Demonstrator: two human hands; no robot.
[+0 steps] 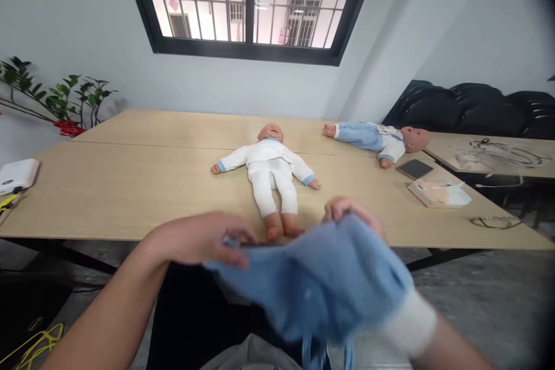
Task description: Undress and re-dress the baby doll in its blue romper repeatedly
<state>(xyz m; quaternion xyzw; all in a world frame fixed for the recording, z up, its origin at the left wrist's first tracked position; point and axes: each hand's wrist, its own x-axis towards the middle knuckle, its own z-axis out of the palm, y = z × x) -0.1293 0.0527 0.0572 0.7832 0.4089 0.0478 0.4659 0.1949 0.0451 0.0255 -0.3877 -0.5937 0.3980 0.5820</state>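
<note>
- One blue garment (329, 277) is hanging at the near edge of the table (108, 196), above the person's lap; its long axis is running left to right, dipping slightly rightward, its narrower end pointing left.
- Blue cords (349, 352) are trailing down from its lower edge.
- The right hand (352, 210) is gripping the top edge; a white band (416, 324) is encircling the right forearm.
- The left hand (208, 237) is curling at the narrow end; blur is hiding whether its fingers are pinching the cloth.
- One doll in white (271, 156) is lying on the table, feet pointing toward the person.
- A second doll (364, 136) is lying farther right, head pointing right.
- A barred window (250, 11) is facing the table; a plant (65, 98) is standing left, black chairs (433, 110) right.
</note>
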